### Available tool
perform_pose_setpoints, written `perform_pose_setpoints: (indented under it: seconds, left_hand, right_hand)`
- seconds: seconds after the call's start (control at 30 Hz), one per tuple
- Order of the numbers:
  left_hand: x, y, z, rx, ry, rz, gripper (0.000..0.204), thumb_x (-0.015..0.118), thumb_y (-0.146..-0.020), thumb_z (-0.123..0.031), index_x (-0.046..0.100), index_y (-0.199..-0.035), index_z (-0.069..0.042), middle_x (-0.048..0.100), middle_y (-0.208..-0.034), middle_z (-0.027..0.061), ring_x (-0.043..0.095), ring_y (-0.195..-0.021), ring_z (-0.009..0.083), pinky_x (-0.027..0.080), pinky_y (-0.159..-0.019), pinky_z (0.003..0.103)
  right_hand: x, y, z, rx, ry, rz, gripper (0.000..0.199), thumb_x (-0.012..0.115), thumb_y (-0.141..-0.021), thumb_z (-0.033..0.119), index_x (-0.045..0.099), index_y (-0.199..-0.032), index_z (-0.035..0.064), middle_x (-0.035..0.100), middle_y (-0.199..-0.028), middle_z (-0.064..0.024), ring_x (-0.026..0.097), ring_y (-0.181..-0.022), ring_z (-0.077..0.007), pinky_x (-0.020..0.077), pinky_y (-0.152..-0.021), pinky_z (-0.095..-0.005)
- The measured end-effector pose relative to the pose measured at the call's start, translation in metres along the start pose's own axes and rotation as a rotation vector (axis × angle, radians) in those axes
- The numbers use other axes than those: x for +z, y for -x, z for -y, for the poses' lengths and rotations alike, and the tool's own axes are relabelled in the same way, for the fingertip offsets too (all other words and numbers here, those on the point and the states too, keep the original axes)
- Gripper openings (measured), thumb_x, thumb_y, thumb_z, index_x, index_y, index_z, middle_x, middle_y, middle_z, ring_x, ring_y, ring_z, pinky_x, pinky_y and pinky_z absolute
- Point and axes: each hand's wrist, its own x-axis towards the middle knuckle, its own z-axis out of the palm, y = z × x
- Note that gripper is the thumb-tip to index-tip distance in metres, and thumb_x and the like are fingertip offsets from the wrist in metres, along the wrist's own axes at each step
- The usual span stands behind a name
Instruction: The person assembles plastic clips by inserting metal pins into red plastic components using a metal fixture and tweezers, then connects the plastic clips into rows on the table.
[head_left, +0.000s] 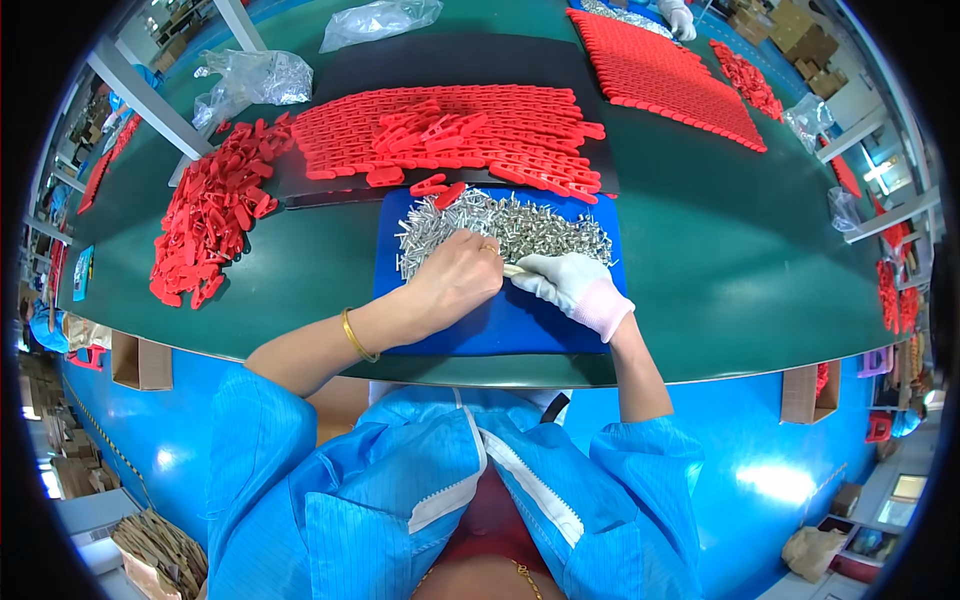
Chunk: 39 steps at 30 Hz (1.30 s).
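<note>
My left hand (458,277), bare with a ring and a gold bangle, rests curled on a blue mat (520,325), its fingers closed on the near edge of a heap of small metal pins (520,225). My right hand (575,285) wears a white glove and meets the left one, pinching what looks like a thin pale stick or a bunch of pins between them. What exactly each hand grips is hidden by the fingers. Just beyond the pins lie rows of red plastic clip parts (450,130) on a dark sheet.
A loose pile of red plastic parts (210,210) lies at the left on the green table (720,260). Clear plastic bags (255,75) sit at the back. Another red assembled mat (665,70) lies far right, with another person's gloved hand (680,15) there.
</note>
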Motion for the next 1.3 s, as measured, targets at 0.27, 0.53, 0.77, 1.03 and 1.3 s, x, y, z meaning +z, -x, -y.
perform_pose_setpoints:
  seconds: [0.27,0.53,0.77,1.03,1.3]
  left_hand:
    - [0.008,0.031,0.013,-0.117,0.332,-0.132,0.032,0.063,-0.08,-0.007,0.057,-0.111,-0.006,0.054,-0.105,0.0103,0.055,-0.094,0.0263,0.044,-0.084,0.035]
    - [0.023,0.049,-0.003,-0.185,0.239,-0.209,0.046,0.064,-0.081,-0.012,0.053,-0.125,-0.01,0.051,-0.118,0.0092,0.051,-0.107,0.0264,0.04,-0.093,0.037]
    - [0.028,0.055,-0.007,-0.22,0.181,-0.193,0.052,0.066,-0.079,-0.013,0.051,-0.128,-0.014,0.049,-0.124,0.0094,0.047,-0.115,0.0276,0.033,-0.103,0.043]
    - [0.029,0.052,-0.009,-0.26,0.154,-0.177,0.049,0.064,-0.082,-0.016,0.051,-0.129,-0.016,0.05,-0.123,0.0085,0.047,-0.117,0.0263,0.028,-0.108,0.046]
    - [0.03,0.052,-0.009,-0.255,0.13,-0.206,0.05,0.066,-0.08,-0.016,0.053,-0.128,-0.016,0.051,-0.124,0.0084,0.047,-0.118,0.026,0.026,-0.109,0.048]
  right_hand:
    - [-0.003,0.001,0.002,-0.003,0.035,-0.001,0.036,0.051,-0.091,0.041,0.064,-0.103,0.0097,0.064,-0.076,-0.0134,0.06,-0.067,-0.0354,0.0427,-0.061,-0.0406]
    - [0.0,-0.001,-0.001,0.026,0.117,0.02,0.036,0.052,-0.091,0.041,0.064,-0.104,0.0094,0.065,-0.078,-0.0134,0.06,-0.067,-0.0348,0.0434,-0.061,-0.04]
    - [0.005,0.003,-0.003,-0.019,0.113,-0.05,0.036,0.052,-0.091,0.042,0.064,-0.103,0.0099,0.065,-0.077,-0.013,0.06,-0.065,-0.0338,0.0437,-0.06,-0.0389]
    - [-0.007,0.003,0.014,0.062,0.25,0.022,0.038,0.051,-0.092,0.044,0.064,-0.101,0.0091,0.064,-0.076,-0.0126,0.06,-0.066,-0.0335,0.0435,-0.06,-0.0384]
    - [0.006,-0.002,-0.015,-0.078,-0.087,0.008,0.037,0.05,-0.092,0.043,0.063,-0.103,0.0099,0.063,-0.073,-0.0109,0.058,-0.063,-0.0318,0.0423,-0.058,-0.038]
